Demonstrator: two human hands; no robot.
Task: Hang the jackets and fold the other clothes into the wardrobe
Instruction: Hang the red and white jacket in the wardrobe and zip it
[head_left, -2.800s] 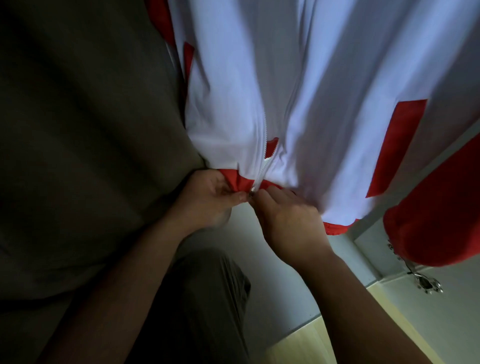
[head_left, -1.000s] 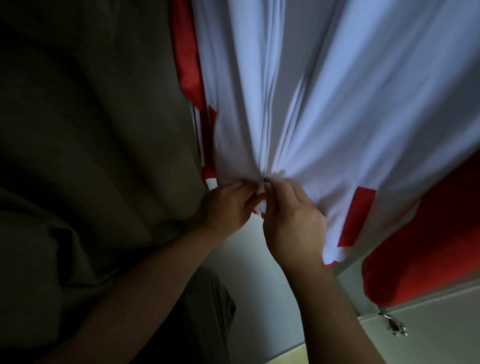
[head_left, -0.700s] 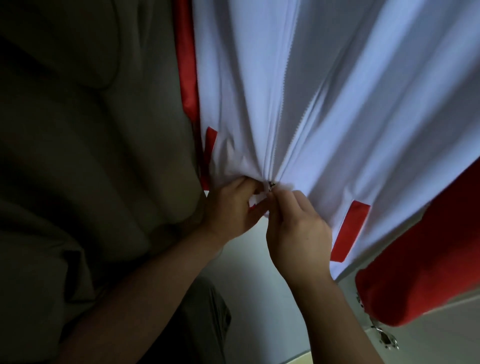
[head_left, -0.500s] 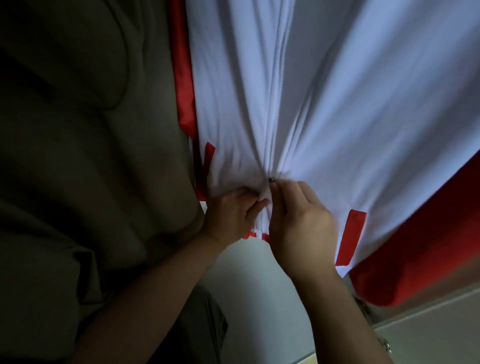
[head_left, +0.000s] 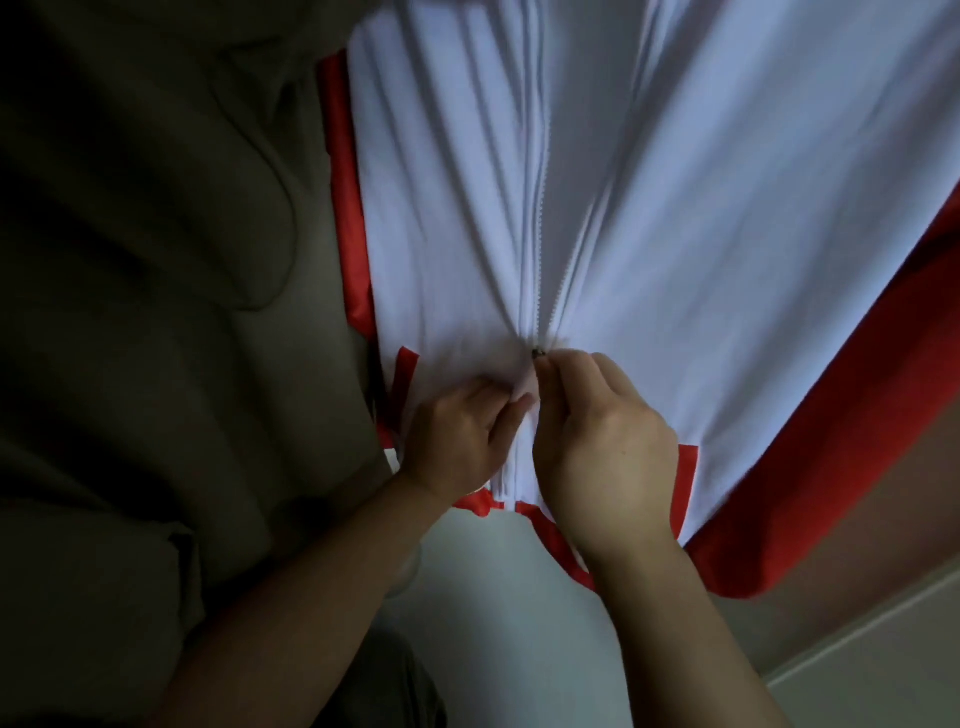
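The grip of the right hand pinches the small dark zipper slider, low on the white fabric jacket with red trim. The left hand pinches the cloth just below. The jacket appears hung beside an olive-green fabric garment; most of its zip remains unzipped.

Both forearms are bare from the wrist to the frame's edge. Each ends in a bare hand: the left hand and, just to its right, the right hand. Below the left hand, beyond its forearm, a trouser leg shows in dark olive-grey, softly creased cloth. Left of the left hand spreads dull olive fabric; whether it is the person's own shirt cannot be told.
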